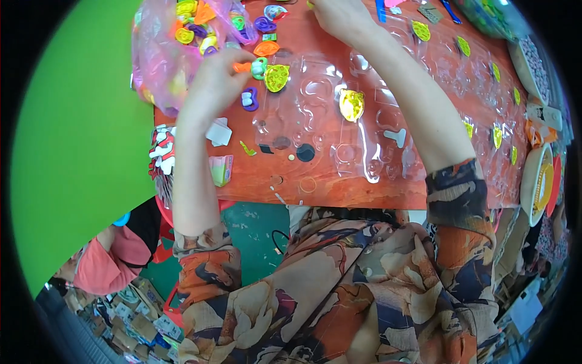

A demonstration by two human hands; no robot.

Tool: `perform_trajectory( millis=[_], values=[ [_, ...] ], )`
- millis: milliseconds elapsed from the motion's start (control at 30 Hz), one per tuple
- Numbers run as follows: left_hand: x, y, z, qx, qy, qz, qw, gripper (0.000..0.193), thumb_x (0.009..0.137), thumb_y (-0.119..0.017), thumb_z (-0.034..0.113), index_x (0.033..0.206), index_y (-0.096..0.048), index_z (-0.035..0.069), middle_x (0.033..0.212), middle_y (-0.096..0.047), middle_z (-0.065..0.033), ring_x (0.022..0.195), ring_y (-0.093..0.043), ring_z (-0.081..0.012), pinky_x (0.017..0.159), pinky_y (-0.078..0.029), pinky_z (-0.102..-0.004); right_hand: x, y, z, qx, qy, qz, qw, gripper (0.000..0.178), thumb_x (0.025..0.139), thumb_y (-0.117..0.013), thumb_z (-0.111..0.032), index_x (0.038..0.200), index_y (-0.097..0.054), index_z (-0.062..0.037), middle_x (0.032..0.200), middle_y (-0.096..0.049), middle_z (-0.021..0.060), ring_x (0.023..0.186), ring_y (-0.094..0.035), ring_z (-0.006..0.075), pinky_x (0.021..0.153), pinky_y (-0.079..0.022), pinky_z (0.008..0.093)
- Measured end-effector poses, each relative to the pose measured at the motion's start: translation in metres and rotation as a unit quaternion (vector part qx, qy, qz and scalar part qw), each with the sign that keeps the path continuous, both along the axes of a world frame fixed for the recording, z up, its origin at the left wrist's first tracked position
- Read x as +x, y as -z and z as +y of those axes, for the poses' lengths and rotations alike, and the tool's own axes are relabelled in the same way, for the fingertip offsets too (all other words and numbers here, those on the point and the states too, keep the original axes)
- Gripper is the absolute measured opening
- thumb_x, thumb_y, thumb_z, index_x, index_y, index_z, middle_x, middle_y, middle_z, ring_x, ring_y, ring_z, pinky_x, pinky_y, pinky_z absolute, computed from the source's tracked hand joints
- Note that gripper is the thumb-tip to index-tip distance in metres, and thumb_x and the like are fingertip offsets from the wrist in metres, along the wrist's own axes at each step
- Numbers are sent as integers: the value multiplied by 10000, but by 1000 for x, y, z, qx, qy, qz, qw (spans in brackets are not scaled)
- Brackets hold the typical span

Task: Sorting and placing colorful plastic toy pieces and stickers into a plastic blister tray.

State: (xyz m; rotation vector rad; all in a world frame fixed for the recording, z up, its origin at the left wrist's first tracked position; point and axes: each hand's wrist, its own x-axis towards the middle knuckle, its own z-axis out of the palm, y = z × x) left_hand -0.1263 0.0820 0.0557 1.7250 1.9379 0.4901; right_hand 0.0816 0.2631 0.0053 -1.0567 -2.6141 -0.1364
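My left hand (219, 82) is closed over the table's left side, its fingertips pinching a small orange plastic piece (242, 67). Touching or close to that piece is a green toy piece (259, 68), and beside it lies a yellow animal-head-shaped piece (277, 78). A purple piece with a white middle (250, 99) rests just below. My right hand (339, 19) reaches to the far edge of the view, fingers bent and partly cut off. A bit of yellow (310, 4) shows at its fingertips. Between my arms, another yellow piece (351, 105) sits on a clear moulded plastic tray (312, 91).
A pink plastic bag (163, 54) of colourful pieces stands at the far left. More clear trays (436, 79) with yellow pieces cover the right. Bowls (529, 70) line the right edge. Small cards (221, 170) and a black disc (305, 153) lie nearer me.
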Motion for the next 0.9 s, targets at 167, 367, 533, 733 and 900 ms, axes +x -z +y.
perform_trajectory(
  millis=[167,367,533,733,900],
  values=[
    [5,36,-10,143,46,124,981,270,857,-683,138,1111,-680,47,1183,-642,-107,961,-665,-342,835,-544,-433,6,1,-24,-112,-37,129,985,225,919,-579,-233,981,-716,-66,976,-707,152,962,-667,372,830,-494,518],
    [17,29,6,138,4,179,974,230,879,-678,177,1085,-708,81,1091,-654,-57,976,-663,-300,796,-536,-408,32,-10,-39,-90,-71,170,979,240,952,-580,-237,1045,-706,-55,974,-692,152,924,-662,379,823,-512,499],
    [27,35,31,164,60,242,954,152,861,-669,175,981,-741,115,1045,-671,-28,904,-677,-283,754,-548,-413,66,-24,-52,-112,-64,213,969,206,950,-609,-171,1079,-690,-32,1028,-668,169,922,-658,385,822,-529,457],
    [18,24,49,110,119,272,949,164,866,-647,171,975,-738,88,1000,-696,-67,927,-679,-300,768,-542,-422,144,-55,-87,-138,-17,251,958,170,904,-641,-82,1060,-661,-18,1007,-662,166,908,-667,357,768,-536,423],
    [17,25,65,119,169,235,950,160,859,-651,107,995,-695,35,989,-682,-113,936,-667,-329,796,-530,-433,207,-69,-127,-192,73,237,949,154,882,-664,-42,1029,-637,-5,978,-654,147,906,-666,325,770,-528,386]
  ],
)
